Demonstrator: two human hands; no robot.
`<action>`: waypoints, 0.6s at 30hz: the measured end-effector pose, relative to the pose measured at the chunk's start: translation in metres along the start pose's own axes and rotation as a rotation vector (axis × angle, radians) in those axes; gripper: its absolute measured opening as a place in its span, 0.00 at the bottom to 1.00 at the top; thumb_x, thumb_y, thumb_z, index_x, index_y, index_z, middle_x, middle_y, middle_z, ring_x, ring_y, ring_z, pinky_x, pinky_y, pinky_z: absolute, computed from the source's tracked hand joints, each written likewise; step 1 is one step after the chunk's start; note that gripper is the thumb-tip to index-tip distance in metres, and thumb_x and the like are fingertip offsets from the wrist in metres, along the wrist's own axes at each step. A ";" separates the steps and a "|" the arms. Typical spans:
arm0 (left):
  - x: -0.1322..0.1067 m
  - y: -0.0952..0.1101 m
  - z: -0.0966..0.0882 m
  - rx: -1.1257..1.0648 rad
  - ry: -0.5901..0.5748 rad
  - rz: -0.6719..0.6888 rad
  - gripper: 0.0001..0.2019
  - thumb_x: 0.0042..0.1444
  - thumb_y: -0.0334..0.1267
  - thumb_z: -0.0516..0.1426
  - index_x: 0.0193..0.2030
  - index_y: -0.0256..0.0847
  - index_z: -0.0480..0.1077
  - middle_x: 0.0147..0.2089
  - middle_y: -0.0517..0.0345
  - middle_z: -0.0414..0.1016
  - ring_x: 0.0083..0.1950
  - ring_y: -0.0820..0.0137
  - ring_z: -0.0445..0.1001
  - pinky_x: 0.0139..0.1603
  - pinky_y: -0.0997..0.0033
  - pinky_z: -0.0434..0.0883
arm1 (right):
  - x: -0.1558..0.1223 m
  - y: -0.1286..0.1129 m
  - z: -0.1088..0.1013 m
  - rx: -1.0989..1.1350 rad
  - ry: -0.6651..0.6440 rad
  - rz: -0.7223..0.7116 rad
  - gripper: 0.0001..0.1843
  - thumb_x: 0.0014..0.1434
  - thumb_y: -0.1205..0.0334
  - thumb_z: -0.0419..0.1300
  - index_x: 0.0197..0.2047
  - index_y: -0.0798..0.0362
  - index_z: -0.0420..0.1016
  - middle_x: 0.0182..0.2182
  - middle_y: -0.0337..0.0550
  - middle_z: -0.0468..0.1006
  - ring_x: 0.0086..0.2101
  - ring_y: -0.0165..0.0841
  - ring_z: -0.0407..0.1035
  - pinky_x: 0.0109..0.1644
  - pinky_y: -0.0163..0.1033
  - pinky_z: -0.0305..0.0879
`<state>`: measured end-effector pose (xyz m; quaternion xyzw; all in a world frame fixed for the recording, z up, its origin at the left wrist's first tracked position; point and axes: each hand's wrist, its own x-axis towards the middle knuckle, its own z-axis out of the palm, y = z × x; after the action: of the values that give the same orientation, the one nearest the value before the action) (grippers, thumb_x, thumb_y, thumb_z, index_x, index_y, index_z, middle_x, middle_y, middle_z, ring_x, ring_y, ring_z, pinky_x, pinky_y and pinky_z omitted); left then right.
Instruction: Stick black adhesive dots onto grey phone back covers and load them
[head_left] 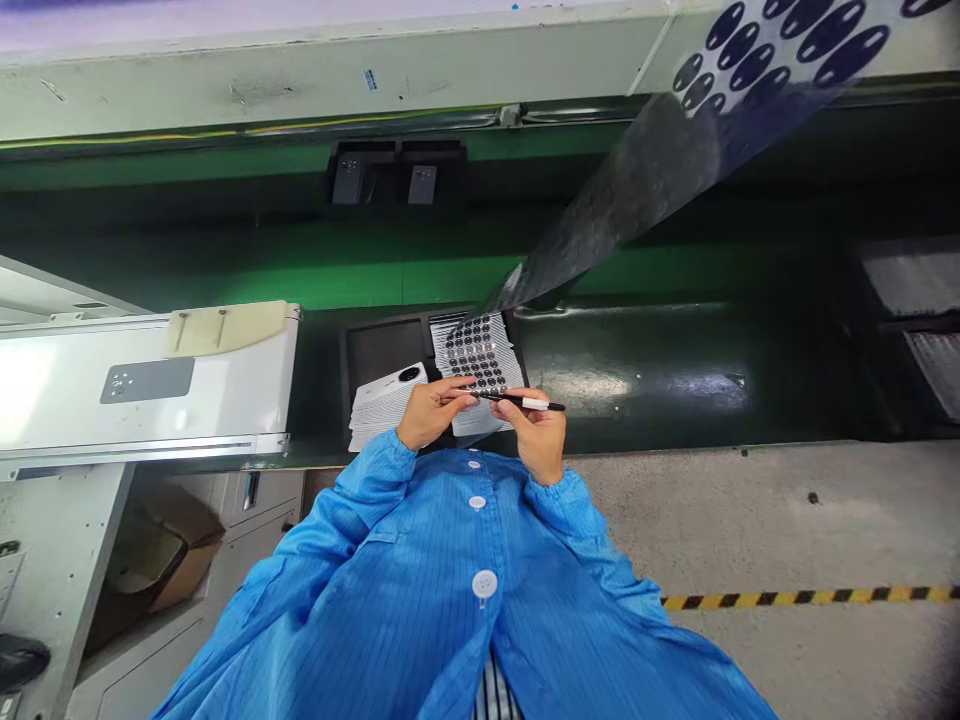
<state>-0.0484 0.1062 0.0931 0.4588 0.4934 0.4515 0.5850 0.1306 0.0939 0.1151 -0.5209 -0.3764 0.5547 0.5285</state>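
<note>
My right hand [538,430] is closed round a slim black-and-white pen-like tool [534,404], which lies level and points left. My left hand [429,412] is closed in a pinch close to the tool's dark tip; whatever is between its fingers is too small to make out. Just beyond both hands, a sheet of black round stickers [477,350] rests over a fanned stack of thin white pieces [517,372]. Beside my left wrist sits another fanned stack of white phone-back-like panels [386,398], its top one bearing a round black camera area.
Both stacks stand in a black tray [384,348] on the dark bench [637,370]. A clear strip with black ovals [630,190] slants up to the right. Left is a white conveyor [225,400] carrying a grey panel [148,380]. Black holders [397,165] stand behind.
</note>
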 end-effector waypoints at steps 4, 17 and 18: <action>-0.001 0.000 -0.001 0.021 -0.019 0.021 0.28 0.51 0.54 0.67 0.52 0.34 0.78 0.40 0.48 0.84 0.43 0.57 0.84 0.49 0.58 0.81 | 0.001 0.000 0.000 0.009 -0.005 0.007 0.19 0.47 0.49 0.75 0.37 0.49 0.78 0.31 0.41 0.84 0.33 0.42 0.81 0.42 0.49 0.81; 0.000 -0.005 -0.004 0.084 0.008 0.029 0.23 0.51 0.53 0.67 0.45 0.35 0.80 0.40 0.47 0.84 0.41 0.59 0.84 0.45 0.62 0.81 | 0.002 0.000 0.002 0.029 -0.024 0.023 0.20 0.45 0.50 0.76 0.37 0.51 0.78 0.30 0.40 0.83 0.33 0.41 0.81 0.40 0.48 0.82; 0.000 -0.005 -0.004 0.079 0.005 0.024 0.23 0.52 0.53 0.67 0.46 0.35 0.80 0.41 0.46 0.84 0.42 0.59 0.84 0.45 0.62 0.81 | 0.002 0.000 0.002 0.028 -0.023 0.024 0.20 0.45 0.50 0.76 0.36 0.51 0.78 0.30 0.40 0.83 0.33 0.41 0.81 0.40 0.48 0.82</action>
<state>-0.0518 0.1054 0.0877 0.4864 0.5069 0.4398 0.5594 0.1287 0.0961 0.1147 -0.5115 -0.3685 0.5722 0.5246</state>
